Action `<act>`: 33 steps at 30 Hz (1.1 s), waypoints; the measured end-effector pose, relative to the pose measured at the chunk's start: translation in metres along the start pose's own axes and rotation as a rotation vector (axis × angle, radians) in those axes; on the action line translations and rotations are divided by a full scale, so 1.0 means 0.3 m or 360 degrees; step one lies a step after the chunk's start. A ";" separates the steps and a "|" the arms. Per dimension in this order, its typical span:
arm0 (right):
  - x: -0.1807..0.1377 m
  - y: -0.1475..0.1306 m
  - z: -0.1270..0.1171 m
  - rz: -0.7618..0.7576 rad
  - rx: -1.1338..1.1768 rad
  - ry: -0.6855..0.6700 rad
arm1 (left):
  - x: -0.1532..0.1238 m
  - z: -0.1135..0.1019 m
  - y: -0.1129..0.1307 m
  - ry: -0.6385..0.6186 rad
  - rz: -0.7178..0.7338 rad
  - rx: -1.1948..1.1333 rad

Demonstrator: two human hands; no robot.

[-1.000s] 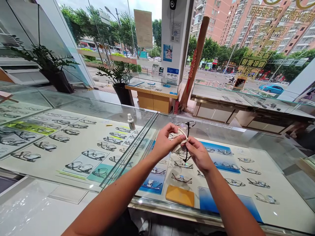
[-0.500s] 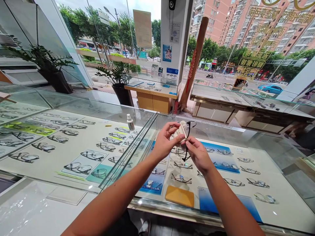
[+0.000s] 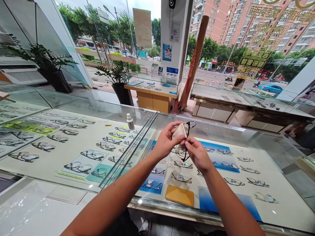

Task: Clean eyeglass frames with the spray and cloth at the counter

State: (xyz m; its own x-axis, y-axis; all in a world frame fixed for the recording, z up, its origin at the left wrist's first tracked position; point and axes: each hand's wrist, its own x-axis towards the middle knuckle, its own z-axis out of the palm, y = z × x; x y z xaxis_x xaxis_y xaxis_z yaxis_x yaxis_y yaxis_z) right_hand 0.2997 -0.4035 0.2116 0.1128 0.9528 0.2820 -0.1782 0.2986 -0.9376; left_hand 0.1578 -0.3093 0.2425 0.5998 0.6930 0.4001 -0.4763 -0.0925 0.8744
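Holds black-framed glasses [image 3: 188,126] on end above the glass counter [image 3: 246,134], between both hands. Clamps a pale cloth [image 3: 179,130] over the upper lens with the left hand [image 3: 165,143], fingers curled shut on it. Pinches the frame just below with the right hand [image 3: 197,154] (thumb and forefinger closed tight). Leaves the lower rim hanging past the fingertips; small white bottle [image 3: 130,121] well off to the left.

Open air is left over the right and near parts of the clear flat glass countertop [image 3: 270,147]. The middle is taken up by the left hand [image 3: 165,144] and right hand [image 3: 198,155], closed together on black-framed spectacles [image 3: 188,127]. A small white plastic bottle [image 3: 130,121] is set left of the metal-edged seam [image 3: 126,154]. The displayed spectacle frames [image 3: 93,154] are shut off beneath the pane.
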 end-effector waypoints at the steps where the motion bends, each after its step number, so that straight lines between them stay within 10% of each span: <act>1: 0.000 0.001 0.000 0.0001 -0.0004 -0.0001 | 0.001 -0.002 0.001 0.0006 -0.0032 -0.0009; 33: 0.006 0.002 -0.012 0.0070 -0.0050 -0.0038 | 0.019 -0.047 0.012 -0.0294 -0.0488 -0.0205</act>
State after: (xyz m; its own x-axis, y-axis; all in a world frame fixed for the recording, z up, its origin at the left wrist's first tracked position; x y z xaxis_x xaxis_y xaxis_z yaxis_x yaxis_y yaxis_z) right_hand 0.3033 -0.4017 0.2109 0.0822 0.9662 0.2445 -0.1515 0.2546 -0.9551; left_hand 0.1504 -0.2956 0.2440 0.8272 0.5328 0.1783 -0.3268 0.1980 0.9241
